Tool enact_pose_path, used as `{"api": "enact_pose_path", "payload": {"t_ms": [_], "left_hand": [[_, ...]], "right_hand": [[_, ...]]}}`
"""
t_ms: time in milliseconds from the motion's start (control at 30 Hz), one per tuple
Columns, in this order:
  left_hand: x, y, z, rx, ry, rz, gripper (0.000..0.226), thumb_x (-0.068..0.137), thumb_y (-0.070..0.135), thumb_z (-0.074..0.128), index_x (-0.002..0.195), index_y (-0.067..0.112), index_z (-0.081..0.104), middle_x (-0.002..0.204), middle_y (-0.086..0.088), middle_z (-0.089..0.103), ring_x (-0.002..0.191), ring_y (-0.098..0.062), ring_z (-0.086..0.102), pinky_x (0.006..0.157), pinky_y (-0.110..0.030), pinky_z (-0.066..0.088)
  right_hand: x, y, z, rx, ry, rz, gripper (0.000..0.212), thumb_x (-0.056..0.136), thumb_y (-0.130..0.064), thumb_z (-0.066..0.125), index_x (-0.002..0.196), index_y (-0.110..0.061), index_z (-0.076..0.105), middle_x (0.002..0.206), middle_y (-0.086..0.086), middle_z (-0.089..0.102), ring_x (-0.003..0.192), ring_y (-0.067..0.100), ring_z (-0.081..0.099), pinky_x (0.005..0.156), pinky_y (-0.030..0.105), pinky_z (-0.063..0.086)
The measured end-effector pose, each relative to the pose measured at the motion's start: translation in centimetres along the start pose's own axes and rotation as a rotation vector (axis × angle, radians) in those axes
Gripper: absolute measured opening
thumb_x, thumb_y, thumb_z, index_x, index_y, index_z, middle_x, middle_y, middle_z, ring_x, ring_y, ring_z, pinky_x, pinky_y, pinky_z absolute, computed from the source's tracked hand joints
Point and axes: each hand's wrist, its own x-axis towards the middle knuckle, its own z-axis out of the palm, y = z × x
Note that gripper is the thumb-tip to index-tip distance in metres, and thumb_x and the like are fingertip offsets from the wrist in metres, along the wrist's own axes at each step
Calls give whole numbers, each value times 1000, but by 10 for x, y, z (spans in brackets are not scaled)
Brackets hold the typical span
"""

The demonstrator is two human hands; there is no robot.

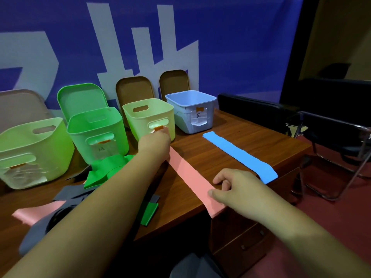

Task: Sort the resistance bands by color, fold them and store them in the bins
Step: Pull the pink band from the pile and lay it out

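- While the pink band (188, 173) is lying stretched along the table (200, 149), seemingly for folding, the right hand (239, 189) is pinching its near end.
- The left hand (154, 145) is covering the far end beside the bins (140, 121); I cannot tell its grip.
- The blue band (239, 155) is lying flat beyond the right hand.

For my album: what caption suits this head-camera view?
Left hand and right hand hold a pink resistance band flat on the brown wooden table beside a blue resistance band.

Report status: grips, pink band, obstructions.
Left grip on far end of pink band, fingers hidden. Right grip pinches near end. Band flat on desk. Blue band beside it, apart.
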Motion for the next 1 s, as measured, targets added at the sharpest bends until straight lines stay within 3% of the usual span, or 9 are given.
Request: {"api": "enact_pose_path", "payload": {"t_ms": [133, 233, 333, 467, 567, 700, 800, 867, 1000], "left_hand": [[-6, -20, -26, -267, -34, 43, 24, 97, 36, 69, 113, 18, 73, 90, -2, 67, 84, -22, 67, 79, -39, 62], [-25, -51, -47, -520, -73, 91, 21, 100, 39, 66, 99, 21, 77, 90, 0, 75, 81, -19, 72, 73, -35, 60], [-56, -95, -56, -627, -34, 103, 25, 102, 39, 66, 88, 22, 78, 79, 5, 79, 72, -16, 76, 69, -32, 63], [-95, -162, -36, -725, 29, 13, 26, 104, 34, 65, 87, 20, 77, 80, 6, 80, 66, -14, 76, 67, -32, 61], [-116, -206, -10, -657, 64, -81, 24, 103, 35, 66, 87, 22, 78, 77, 3, 77, 69, -17, 72, 72, -33, 58], [-139, -246, 26, -570, 60, -122, 14, 101, 35, 68, 95, 26, 78, 86, 6, 75, 81, -19, 68, 72, -31, 50], [-154, -268, 58, -530, -75, -85, 14, 97, 28, 71, 109, 33, 76, 100, 9, 73, 96, -17, 69, 84, -32, 54], [-162, -279, 71, -605, -100, -100, 20, 94, 25, 74, 112, 33, 70, 104, 10, 71, 97, -16, 69, 89, -36, 57], [-171, -293, 74, -670, -37, -207, 38, 87, 37, 83, 111, 26, 56, 104, 4, 63, 93, -20, 64, 82, -38, 56]], "right_hand": [[4, -14, 0, -29, 59, -3, 23, 95, -53, 70, 110, -35, 69, 91, -11, 65, 84, 5, 63, 67, 22, 46], [6, -33, 6, 16, 45, -43, 15, 98, -50, 66, 104, -36, 69, 93, -13, 63, 82, 7, 64, 63, 23, 48], [8, -56, 23, 117, 43, -98, 11, 98, -46, 67, 95, -36, 71, 91, -13, 64, 69, 5, 67, 50, 19, 50], [17, -87, 58, 168, 61, -215, 15, 95, -43, 70, 85, -31, 73, 72, -15, 67, 64, 2, 60, 60, 24, 47], [26, -116, 80, 195, 34, -301, 17, 95, -38, 69, 80, -30, 72, 67, -20, 66, 63, -1, 60, 55, 14, 40], [34, -164, 98, 178, 10, -443, 17, 98, -35, 68, 85, -26, 75, 73, -12, 71, 67, 0, 64, 57, 16, 44], [42, -198, 113, 185, -54, -494, 17, 100, -32, 66, 88, -25, 76, 77, -6, 72, 64, 12, 69, 56, 32, 60], [51, -216, 125, 158, -95, -537, 16, 100, -32, 65, 90, -26, 77, 78, -6, 71, 68, 15, 68, 56, 38, 60], [77, -244, 149, 0, -153, -675, 13, 100, -30, 64, 97, -29, 76, 95, -10, 68, 89, 10, 64, 81, 35, 54]]}}
